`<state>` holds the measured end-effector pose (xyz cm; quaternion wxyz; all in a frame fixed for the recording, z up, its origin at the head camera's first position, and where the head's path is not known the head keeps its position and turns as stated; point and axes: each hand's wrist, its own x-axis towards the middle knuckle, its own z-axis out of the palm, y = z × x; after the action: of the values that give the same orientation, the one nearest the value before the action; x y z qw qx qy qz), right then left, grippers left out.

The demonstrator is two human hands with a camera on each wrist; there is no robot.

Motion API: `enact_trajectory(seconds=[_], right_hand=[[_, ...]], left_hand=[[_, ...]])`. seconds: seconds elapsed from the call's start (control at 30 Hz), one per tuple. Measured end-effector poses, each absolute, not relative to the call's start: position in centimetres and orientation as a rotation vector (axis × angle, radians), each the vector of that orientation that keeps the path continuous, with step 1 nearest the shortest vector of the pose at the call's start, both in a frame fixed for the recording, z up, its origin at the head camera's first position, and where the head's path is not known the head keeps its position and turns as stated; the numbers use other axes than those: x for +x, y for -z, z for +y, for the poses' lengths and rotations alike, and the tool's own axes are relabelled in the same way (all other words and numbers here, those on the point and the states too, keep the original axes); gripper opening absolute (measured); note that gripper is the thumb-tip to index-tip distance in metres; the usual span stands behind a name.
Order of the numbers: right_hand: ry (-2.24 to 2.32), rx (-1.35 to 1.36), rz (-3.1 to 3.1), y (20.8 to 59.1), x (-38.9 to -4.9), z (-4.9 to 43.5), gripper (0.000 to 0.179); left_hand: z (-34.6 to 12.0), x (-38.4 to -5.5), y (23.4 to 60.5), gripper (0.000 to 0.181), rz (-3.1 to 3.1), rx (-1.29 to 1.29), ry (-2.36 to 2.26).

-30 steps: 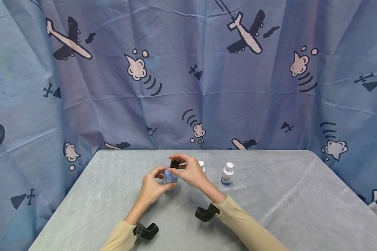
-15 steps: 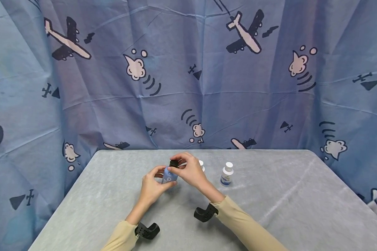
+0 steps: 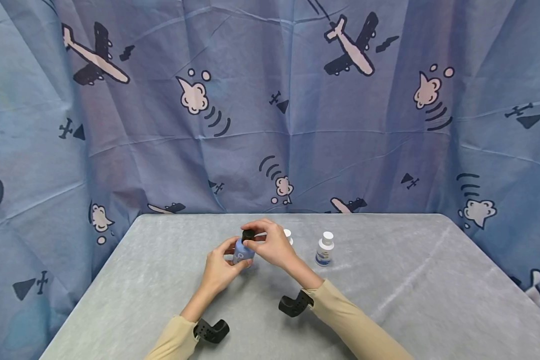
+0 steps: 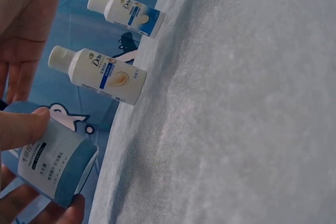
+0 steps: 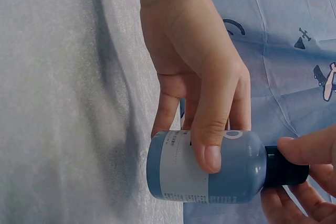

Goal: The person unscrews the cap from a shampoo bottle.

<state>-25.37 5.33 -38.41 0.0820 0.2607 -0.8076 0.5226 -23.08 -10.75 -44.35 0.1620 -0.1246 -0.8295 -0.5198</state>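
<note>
Nearest are two beige fabric sleeves (image 3: 355, 322) and, at the wrists, two black plastic wrist mounts (image 3: 211, 331). Beyond them, above the pale grey tabletop (image 3: 409, 295), the left hand (image 3: 220, 267) has its grip wrapped round the body of a cylindrical blue plastic bottle (image 3: 243, 251) with a pale label. The right hand's (image 3: 273, 245) grip pinches that bottle's black cylindrical cap (image 3: 248, 234). Whether the base touches the tabletop cannot be told. To the right stands a white plastic bottle with blue-printed label (image 3: 325, 251); another white capped bottle (image 3: 288, 234) stands partly hidden behind the right hand. Farthest hangs a blue airplane-print fabric curtain (image 3: 243, 165).
</note>
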Motion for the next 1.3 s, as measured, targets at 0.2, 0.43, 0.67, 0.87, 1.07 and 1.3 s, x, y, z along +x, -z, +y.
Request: enact_trajectory(seconds=[0.2, 0.43, 0.67, 0.87, 1.07, 1.3], right_hand=[[-1.59, 0.833, -2.431, 38.4, -25.4, 5.3, 0.03], [-1.549, 0.908, -2.482, 37.1, -24.5, 5.1, 0.034], [-1.559, 0.805, -2.478, 38.1, -25.5, 5.0, 0.037], [-1.511, 0.669, -2.481, 38.1, -25.5, 4.7, 0.035], [-1.444, 0.659, -2.474, 38.1, -25.3, 4.6, 0.028], [-1.483, 0.72, -2.443, 38.3, -25.4, 4.7, 0.025]], left_hand=[[-10.9, -23.1, 44.4, 0.058, -2.374, -0.354, 1.503], [-10.8, -23.2, 44.5, 0.056, -2.369, -0.307, 1.487], [-10.7, -23.2, 44.4, 0.056, -2.322, -0.279, 1.416], [-10.6, -23.2, 44.5, 0.055, -2.281, -0.227, 1.327], [-10.6, -23.0, 44.5, 0.056, -2.293, -0.231, 1.32], [-10.7, -22.9, 44.6, 0.058, -2.326, -0.26, 1.372]])
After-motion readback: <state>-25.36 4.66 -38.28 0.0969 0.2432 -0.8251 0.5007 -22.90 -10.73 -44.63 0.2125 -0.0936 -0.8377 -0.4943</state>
